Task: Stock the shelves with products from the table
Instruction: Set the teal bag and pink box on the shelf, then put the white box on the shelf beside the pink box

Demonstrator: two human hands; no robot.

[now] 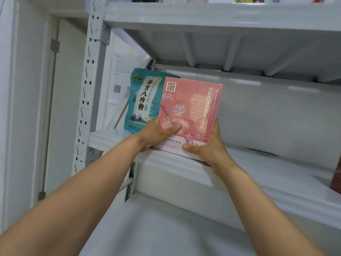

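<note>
At the far left the perforated upright post (86, 89) of the white metal rack carries the shelves, and behind it a paper notice (118, 78) with a QR code is stuck to the wall. Next comes a teal stand-up pouch (143, 100), upright at the left end of the middle shelf (267, 163). The left grip (156, 135), a bare hand, is closed round the lower left corner of a pink boxed product (190, 109), with the thumb across the printed front and the fingers hidden behind. The box stands upright, front towards the camera, and covers the pouch's right edge. Its bottom edge is at the shelf's front lip, though whether it bears on the lip cannot be told. The right grip (208, 146) clamps the lower right corner, thumb on the front and fingers up the side edge. Further right the shelf lies bare up to a dark red item (336, 178), cut off at the frame's edge. The step in hand looks like setting this box in place beside the pouch. The next move probably calls for sliding it back from the lip until it sits fully on the shelf, just right of the pouch and without toppling it, before both grips let go.
</note>
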